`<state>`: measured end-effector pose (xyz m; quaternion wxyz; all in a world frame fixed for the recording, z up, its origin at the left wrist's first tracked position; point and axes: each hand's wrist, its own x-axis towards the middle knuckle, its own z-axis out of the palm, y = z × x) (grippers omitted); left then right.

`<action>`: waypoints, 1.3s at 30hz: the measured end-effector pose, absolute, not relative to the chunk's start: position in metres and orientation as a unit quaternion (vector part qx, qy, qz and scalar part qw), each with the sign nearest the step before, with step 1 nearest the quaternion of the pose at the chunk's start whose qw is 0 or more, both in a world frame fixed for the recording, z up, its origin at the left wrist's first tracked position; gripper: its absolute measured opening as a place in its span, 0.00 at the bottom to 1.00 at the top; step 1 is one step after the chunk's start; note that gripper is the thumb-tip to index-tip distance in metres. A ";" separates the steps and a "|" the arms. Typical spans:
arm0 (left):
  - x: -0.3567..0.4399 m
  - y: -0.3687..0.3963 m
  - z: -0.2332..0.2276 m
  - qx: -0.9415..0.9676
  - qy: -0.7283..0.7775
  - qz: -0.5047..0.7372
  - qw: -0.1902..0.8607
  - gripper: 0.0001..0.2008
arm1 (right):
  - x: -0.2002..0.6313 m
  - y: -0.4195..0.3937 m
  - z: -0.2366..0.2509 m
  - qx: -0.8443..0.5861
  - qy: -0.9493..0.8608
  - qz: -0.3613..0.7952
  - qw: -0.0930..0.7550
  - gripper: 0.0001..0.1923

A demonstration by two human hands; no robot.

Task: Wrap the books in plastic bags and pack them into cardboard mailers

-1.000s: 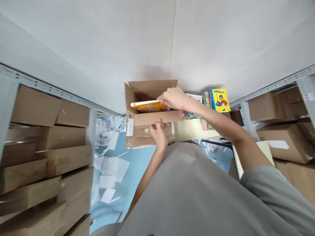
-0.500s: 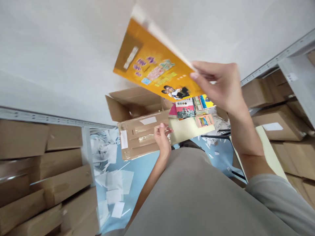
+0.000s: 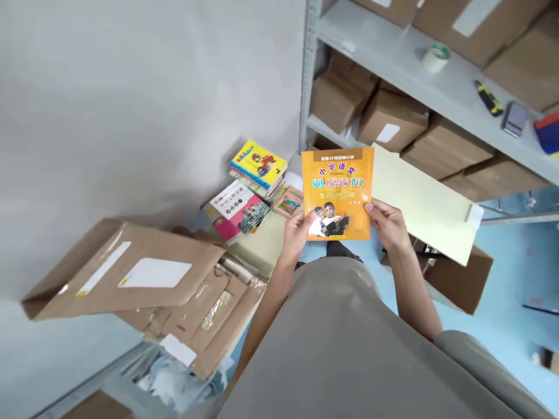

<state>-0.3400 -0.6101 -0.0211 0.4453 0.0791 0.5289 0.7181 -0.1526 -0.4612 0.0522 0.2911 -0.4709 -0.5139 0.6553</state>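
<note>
An orange book (image 3: 335, 195) with two children on its cover is held up in front of my body, cover facing me. My left hand (image 3: 297, 234) pinches its lower left edge, thumb on the cover. At the lower right edge, my right hand (image 3: 388, 222) grips it the same way. Beyond my left hand lie a pink-and-white book (image 3: 239, 210), a stack with a yellow book (image 3: 258, 165) on top, and a small orange-pink book (image 3: 288, 201), all on a pale tabletop (image 3: 268, 244).
An open cardboard box (image 3: 166, 262) stands on the left by the wall. Metal shelving (image 3: 371, 35) with boxes, a tape roll (image 3: 437, 58), a yellow-black cutter (image 3: 488, 99) and a phone (image 3: 515, 119) is on the right. A pale board (image 3: 423, 203) lies below it.
The orange book has come down from high up and turned upright. My left hand, empty before, now holds it too. The view has swung to the right.
</note>
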 end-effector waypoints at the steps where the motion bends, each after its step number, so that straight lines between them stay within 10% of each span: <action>1: -0.332 -0.593 -0.021 0.093 0.538 0.703 0.456 0.31 | -0.137 -0.452 0.045 -0.481 -0.490 0.662 0.302 0.31; 16: -0.182 -0.299 -0.039 0.116 0.573 0.620 0.522 0.36 | 0.043 -0.212 -0.003 -0.501 -0.361 0.687 0.383 0.31; 33: -0.098 -0.213 -0.029 0.401 0.662 0.532 0.343 0.14 | 0.010 -0.148 -0.001 -0.573 -0.602 0.446 0.332 0.27; 39: -0.112 -0.198 -0.011 0.325 0.563 0.602 0.463 0.32 | 0.053 -0.109 -0.004 -0.490 -0.529 0.511 0.469 0.31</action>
